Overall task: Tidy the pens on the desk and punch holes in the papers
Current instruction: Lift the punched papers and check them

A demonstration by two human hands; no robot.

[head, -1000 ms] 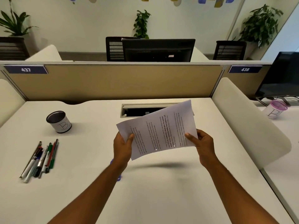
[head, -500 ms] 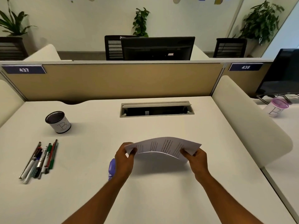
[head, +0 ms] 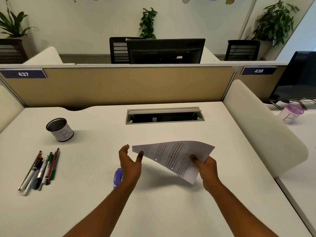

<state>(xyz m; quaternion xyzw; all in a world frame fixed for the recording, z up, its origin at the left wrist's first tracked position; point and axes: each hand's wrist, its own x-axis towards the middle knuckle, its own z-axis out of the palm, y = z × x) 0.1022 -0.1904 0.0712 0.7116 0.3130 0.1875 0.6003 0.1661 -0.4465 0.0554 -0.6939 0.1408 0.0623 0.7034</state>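
A printed sheet of paper point(head: 172, 153) with two punched holes hangs tilted above the white desk point(head: 162, 202), its right side pinched in my right hand point(head: 206, 165). My left hand point(head: 130, 162) is beside the sheet's left corner, fingers spread, holding nothing. A purple hole punch point(head: 118, 176) lies on the desk just left of my left wrist, partly hidden by it. Several pens point(head: 40, 169) lie in a loose bundle at the desk's left. A black mesh pen cup point(head: 59, 130) with a white label stands behind them.
A grey cable tray opening point(head: 165, 115) sits in the desk's far middle. A tan partition point(head: 116, 86) closes the back. A curved white divider point(head: 259, 127) bounds the right side, with a pink cup point(head: 290, 115) and a monitor point(head: 297, 77) on the neighbouring desk.
The sheet came down from upright at chest height to low over the desk. My left hand has let go of its left edge and opened; my right hand still holds it.
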